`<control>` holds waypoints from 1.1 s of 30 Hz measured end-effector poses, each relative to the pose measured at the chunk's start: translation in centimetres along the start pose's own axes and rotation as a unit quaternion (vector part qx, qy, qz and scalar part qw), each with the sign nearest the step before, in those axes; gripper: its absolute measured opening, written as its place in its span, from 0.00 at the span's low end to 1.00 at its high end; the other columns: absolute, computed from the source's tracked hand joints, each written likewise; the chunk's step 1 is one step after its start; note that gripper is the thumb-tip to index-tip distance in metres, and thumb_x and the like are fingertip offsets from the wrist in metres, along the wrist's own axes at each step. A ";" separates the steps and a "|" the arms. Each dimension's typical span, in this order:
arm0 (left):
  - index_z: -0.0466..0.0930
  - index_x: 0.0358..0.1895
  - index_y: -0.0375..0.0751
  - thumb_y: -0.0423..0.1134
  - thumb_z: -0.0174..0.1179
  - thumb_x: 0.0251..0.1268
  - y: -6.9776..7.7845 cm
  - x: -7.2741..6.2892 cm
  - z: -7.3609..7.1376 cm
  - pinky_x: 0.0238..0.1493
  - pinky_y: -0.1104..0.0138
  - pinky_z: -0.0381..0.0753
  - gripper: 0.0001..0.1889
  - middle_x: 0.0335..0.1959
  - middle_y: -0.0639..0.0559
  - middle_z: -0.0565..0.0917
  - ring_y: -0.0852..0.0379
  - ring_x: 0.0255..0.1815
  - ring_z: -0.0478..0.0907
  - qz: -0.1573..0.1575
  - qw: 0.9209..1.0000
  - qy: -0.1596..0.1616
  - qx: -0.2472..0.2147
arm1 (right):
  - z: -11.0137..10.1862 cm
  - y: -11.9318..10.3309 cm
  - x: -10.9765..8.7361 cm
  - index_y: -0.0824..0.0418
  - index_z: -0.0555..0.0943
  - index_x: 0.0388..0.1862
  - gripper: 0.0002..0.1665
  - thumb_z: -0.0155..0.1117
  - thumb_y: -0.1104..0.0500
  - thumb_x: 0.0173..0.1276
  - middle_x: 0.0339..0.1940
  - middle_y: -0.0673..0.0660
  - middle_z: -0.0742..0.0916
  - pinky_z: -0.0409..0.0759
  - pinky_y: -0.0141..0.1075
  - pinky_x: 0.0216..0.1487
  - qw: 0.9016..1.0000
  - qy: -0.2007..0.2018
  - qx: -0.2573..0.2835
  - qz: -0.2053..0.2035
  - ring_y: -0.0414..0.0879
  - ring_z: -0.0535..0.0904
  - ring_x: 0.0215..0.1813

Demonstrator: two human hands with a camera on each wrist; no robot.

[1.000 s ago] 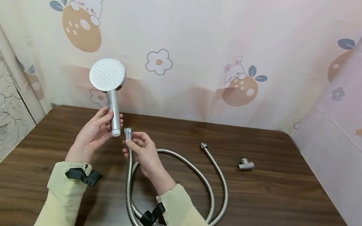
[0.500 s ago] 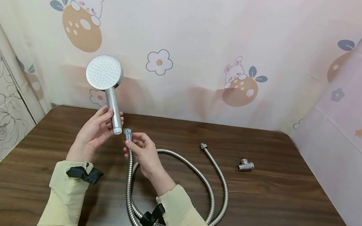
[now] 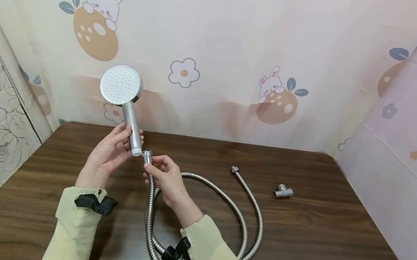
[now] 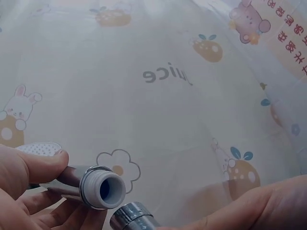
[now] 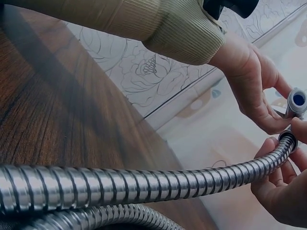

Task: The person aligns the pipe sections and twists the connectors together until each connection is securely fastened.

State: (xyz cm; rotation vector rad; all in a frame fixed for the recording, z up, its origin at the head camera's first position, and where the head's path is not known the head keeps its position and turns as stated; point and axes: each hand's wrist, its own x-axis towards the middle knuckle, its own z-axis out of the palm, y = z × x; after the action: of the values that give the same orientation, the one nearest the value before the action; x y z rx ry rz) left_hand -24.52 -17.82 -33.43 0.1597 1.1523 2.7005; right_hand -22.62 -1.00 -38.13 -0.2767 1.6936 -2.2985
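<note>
My left hand point(image 3: 110, 156) grips the chrome handle of a shower head point(image 3: 120, 85), its round white nozzle face up and toward me. The handle's white threaded end point(image 4: 106, 189) points down and right, its hollow opening showing in the left wrist view. Thumb and fingers of my right hand point(image 3: 167, 179) pinch the chrome end fitting point(image 3: 147, 156) of a coiled metal shower hose point(image 3: 219, 188). That fitting stands right beside the threaded end, at an angle to it. In the right wrist view, the ribbed hose point(image 5: 144, 184) runs from the fitting toward the camera.
The hose's other end carries a small nut point(image 3: 234, 169) and lies on the brown wooden table point(image 3: 322, 241). A chrome tee fitting point(image 3: 283, 192) lies farther right. A printed curtain point(image 3: 220, 58) hangs behind the table's back edge.
The shower head has shifted slightly left, then its threaded end has edged right toward the hose fitting. The fitting has tilted a little, and both hands keep their hold.
</note>
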 end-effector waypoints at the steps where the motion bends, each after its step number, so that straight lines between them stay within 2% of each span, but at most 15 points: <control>1: 0.57 0.57 0.47 0.35 0.44 0.70 0.0 0.0 0.1 0.42 0.66 0.77 0.15 0.38 0.48 0.79 0.57 0.39 0.79 0.000 1.000 -0.001 0.008 | 0.0 0.0 0.0 0.70 0.71 0.47 0.16 0.60 0.66 0.62 0.32 0.52 0.79 0.79 0.32 0.31 1.000 -0.001 -0.002 -0.001 0.40 0.78 0.29; 6: 0.58 0.56 0.46 0.35 0.44 0.70 0.0 0.0 0.4 0.42 0.67 0.77 0.14 0.38 0.49 0.79 0.58 0.39 0.79 0.007 0.999 -0.005 0.036 | 0.1 -0.2 -0.2 0.71 0.71 0.47 0.16 0.60 0.66 0.62 0.31 0.52 0.79 0.79 0.31 0.30 1.000 -0.010 -0.010 -0.002 0.41 0.78 0.30; 12: 0.60 0.55 0.43 0.35 0.45 0.69 0.0 0.0 0.6 0.43 0.67 0.77 0.13 0.37 0.48 0.80 0.57 0.39 0.80 0.016 1.000 -0.007 0.013 | 0.2 -0.4 -0.3 0.70 0.71 0.46 0.15 0.61 0.67 0.61 0.32 0.53 0.78 0.79 0.32 0.31 1.000 -0.015 -0.014 -0.001 0.41 0.78 0.30; 23: 0.67 0.50 0.41 0.33 0.46 0.68 -0.5 0.0 0.9 0.43 0.67 0.78 0.09 0.35 0.47 0.81 0.55 0.37 0.81 0.055 0.998 0.000 -0.016 | 0.2 -0.2 -0.4 0.68 0.69 0.45 0.16 0.61 0.69 0.59 0.33 0.53 0.77 0.78 0.31 0.29 0.999 -0.026 -0.018 -0.007 0.43 0.76 0.30; 33: 0.66 0.50 0.41 0.34 0.46 0.68 -0.8 -0.1 1.2 0.43 0.68 0.78 0.09 0.35 0.50 0.81 0.58 0.37 0.80 0.081 0.996 0.013 0.044 | 0.4 -0.2 -0.5 0.65 0.67 0.43 0.15 0.61 0.69 0.59 0.31 0.53 0.76 0.72 0.30 0.26 0.999 -0.024 -0.023 -0.026 0.40 0.72 0.24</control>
State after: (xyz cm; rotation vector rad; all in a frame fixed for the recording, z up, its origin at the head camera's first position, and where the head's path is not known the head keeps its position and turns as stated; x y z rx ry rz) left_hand -24.13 -16.47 -33.15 0.2424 1.3199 2.7989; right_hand -22.01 -1.15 -37.82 -0.3857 1.7367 -2.2733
